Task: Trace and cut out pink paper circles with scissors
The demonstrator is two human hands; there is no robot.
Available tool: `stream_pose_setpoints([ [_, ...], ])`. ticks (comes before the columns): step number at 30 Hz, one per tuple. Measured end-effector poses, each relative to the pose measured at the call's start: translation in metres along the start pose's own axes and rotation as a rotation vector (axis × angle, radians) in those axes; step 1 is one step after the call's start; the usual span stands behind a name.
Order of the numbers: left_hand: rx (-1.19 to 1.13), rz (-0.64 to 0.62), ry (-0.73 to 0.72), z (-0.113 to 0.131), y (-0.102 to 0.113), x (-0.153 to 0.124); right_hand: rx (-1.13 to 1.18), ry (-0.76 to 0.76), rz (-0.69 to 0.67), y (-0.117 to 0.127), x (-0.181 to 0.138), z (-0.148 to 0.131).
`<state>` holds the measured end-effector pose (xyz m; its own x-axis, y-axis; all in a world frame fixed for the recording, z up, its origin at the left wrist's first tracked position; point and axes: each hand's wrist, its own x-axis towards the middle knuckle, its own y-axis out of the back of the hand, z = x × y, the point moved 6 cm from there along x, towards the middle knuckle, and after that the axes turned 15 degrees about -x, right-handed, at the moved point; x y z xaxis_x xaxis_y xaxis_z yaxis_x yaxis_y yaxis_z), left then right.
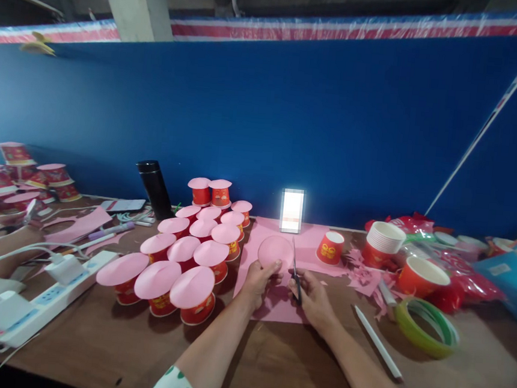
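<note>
My left hand (261,282) pinches the lower edge of a round pink paper disc (276,251). Close by on the right, my right hand (315,297) grips a pair of scissors (296,282) with dark handles, blades pointing up beside the disc's right edge. Whether the blades touch the paper I cannot tell. Under both hands lie pink paper sheets (247,262) on the brown table. A red paper cup (330,248) with a gold pattern stands upside down to the right. Left of my hands are rows of upside-down red cups (196,310) topped with pink discs (192,286).
A white power strip (50,299) lies at left, near a co-worker's hands (12,239). Behind stand a black flask (154,190) and a bright blurred screen (292,211). Tape roll (428,326), white pen (377,342), stacked cups (383,244) and paper scraps (366,276) lie right.
</note>
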<state>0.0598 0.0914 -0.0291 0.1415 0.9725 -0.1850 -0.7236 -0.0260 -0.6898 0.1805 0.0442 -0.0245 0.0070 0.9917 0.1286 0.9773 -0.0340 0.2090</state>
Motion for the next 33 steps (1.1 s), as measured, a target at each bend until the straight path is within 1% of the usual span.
stream_pose_setpoints([
  [2,-0.002,0.005,0.003,-0.0004,0.0006,0.0005,-0.004,-0.007,0.002,0.0001,-0.0001,-0.0004],
  [7,-0.007,-0.033,-0.004,-0.0013,-0.0002,0.0016,-0.015,-0.01,0.009,0.0001,0.0004,-0.0005],
  [21,0.008,-0.006,0.009,-0.0003,-0.0005,0.0001,-0.031,-0.013,0.04,0.0026,0.0005,-0.001],
  [29,0.007,-0.01,0.003,-0.0017,0.0017,0.0011,-0.033,-0.019,0.035,0.0028,-0.0004,-0.0017],
  [33,0.014,-0.032,-0.001,0.0007,-0.0014,-0.0001,-0.051,-0.008,0.025,0.0042,-0.0005,-0.0001],
])
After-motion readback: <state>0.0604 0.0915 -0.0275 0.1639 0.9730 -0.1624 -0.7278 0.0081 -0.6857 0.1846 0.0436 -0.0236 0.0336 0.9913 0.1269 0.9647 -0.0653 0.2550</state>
